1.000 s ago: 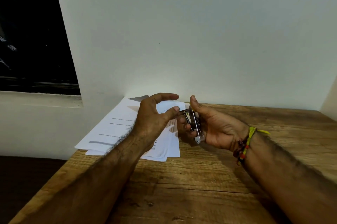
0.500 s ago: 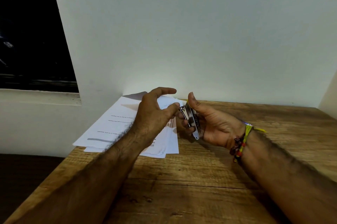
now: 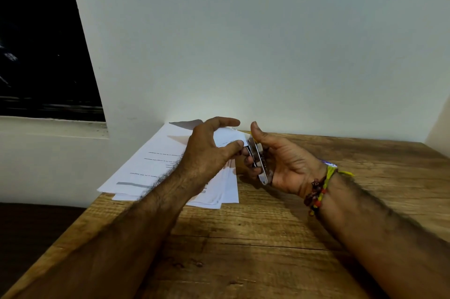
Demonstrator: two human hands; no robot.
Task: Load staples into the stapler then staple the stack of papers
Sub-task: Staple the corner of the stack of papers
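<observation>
Here, a small metal stapler [image 3: 258, 161] is held on edge in the right hand [image 3: 285, 164], the fingers curled behind it and the thumb laid along its far end, so that its open side is turned toward the left hand [image 3: 209, 152]. The left hand's thumb and forefinger are brought together at the stapler's front end, the other fingers spread loosely above; whether a strip of staples is pinched there cannot be told. Judged from this, the loading step is in hand, the stapler being steadied for the feeding or closing of its channel. The stack of papers [image 3: 155, 167] is left fanned at the far left corner of the desk [image 3: 267, 250], against the wall and under the left wrist, not yet stapled. Coloured thread bracelets [image 3: 321, 189] are worn on the right wrist.
</observation>
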